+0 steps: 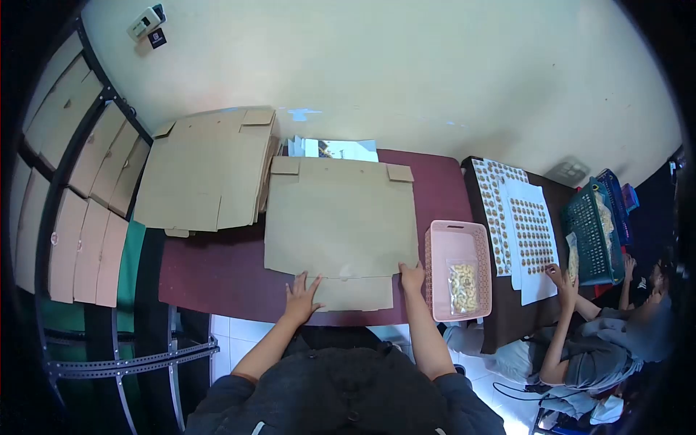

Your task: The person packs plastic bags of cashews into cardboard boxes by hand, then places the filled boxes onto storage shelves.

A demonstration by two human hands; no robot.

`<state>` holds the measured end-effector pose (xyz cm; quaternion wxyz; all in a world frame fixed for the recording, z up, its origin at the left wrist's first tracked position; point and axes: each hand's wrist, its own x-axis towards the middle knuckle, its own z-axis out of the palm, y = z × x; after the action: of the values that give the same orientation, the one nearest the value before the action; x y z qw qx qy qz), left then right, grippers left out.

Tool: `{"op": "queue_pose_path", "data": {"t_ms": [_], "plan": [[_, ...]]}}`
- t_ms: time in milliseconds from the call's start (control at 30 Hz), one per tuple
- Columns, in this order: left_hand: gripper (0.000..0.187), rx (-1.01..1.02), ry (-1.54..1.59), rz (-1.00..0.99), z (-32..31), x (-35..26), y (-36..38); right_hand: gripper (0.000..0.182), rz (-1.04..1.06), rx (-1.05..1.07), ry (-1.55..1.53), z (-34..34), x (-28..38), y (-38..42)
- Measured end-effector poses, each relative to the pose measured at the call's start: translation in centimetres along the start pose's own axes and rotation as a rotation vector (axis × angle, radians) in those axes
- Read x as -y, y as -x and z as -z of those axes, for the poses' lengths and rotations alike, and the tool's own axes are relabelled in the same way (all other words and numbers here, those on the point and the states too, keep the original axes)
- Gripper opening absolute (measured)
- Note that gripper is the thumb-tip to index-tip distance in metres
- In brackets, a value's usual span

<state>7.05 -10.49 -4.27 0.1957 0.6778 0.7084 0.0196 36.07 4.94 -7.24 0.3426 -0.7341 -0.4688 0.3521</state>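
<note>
On the maroon table [210, 279], directly before the person, the flattened cardboard carton [341, 217] is lying with its near flap [355, 293] pointing toward the body. The left hand [301, 301] is not clenching anything; its fingers are spreading over the near left edge, beside the flap. The right hand [412, 279] is touching the near right corner, but whether it is really pinching the board or only pressing it, I cannot tell.

Several weak points are showing themselves, in my judgement. Because the left hand is resting flat and not grasping, a stronger pull from the right could be turning the carton askew. The near flap is lying close to the table edge, so a careless push of the body could be bending it at the crease. The pink basket [457, 243], holding a bag of pale pieces [462, 288], is standing just beside the right hand; a wide swing of the elbow or the corner could be knocking it. On the left, the cardboard stack [196, 174] is leaving little free room, so a sideways slide could be catching its uneven edges and disturbing the sheets.
</note>
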Motion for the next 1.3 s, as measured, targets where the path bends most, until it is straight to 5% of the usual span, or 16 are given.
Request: {"op": "queue_pose_path", "data": {"t_ms": [133,333,433,467,533,667,800,967,1067,1100,1133,1300], "plan": [[0.077,-0.061,0.094,0.06,-0.5,2.6,2.5,0.061,0.106,-0.113,0.344,-0.2,-1.1,0.4],[0.071,-0.081,-0.031,0.077,0.5,2.6,3.4,0.051,0.319,-0.178,0.331,1.3,-2.1,2.4],[0.062,-0.089,0.035,0.052,0.9,2.5,3.1,0.038,-0.038,0.025,-0.511,1.5,-1.4,2.0],[0.056,-0.133,0.072,0.083,0.1,2.5,2.8,0.038,-0.035,0.026,-0.517,2.3,0.4,2.3],[0.052,-0.171,0.104,0.105,-1.3,2.4,2.8,0.029,-0.4,0.356,-0.93,3.7,3.6,3.4],[0.055,-0.213,0.061,0.216,-2.2,1.7,1.4,0.022,-0.556,0.634,-1.127,2.2,3.2,3.9],[0.062,-0.247,0.064,0.18,-1.8,3.0,1.8,0.019,-0.452,0.68,-0.824,1.0,0.6,4.4],[0.074,-0.239,0.029,0.15,-1.5,3.0,1.9,0.027,-0.437,0.612,-0.966,3.6,1.2,4.1],[0.077,-0.193,0.021,0.174,-1.6,2.9,2.0,0.024,-0.43,0.548,-1.341,6.9,6.6,4.3],[0.078,-0.191,0.023,0.167,-1.8,3.0,2.1,0.022,-0.373,0.405,-1.326,7.9,9.1,4.2],[0.078,-0.188,0.02,0.157,-1.9,3.2,2.2,0.022,-0.179,0.539,-1.345,9.0,11.3,3.3],[0.08,-0.108,0.082,0.162,-3.1,2.9,3.7,0.021,-0.046,0.484,-1.373,10.5,22.0,-2.4]]}}
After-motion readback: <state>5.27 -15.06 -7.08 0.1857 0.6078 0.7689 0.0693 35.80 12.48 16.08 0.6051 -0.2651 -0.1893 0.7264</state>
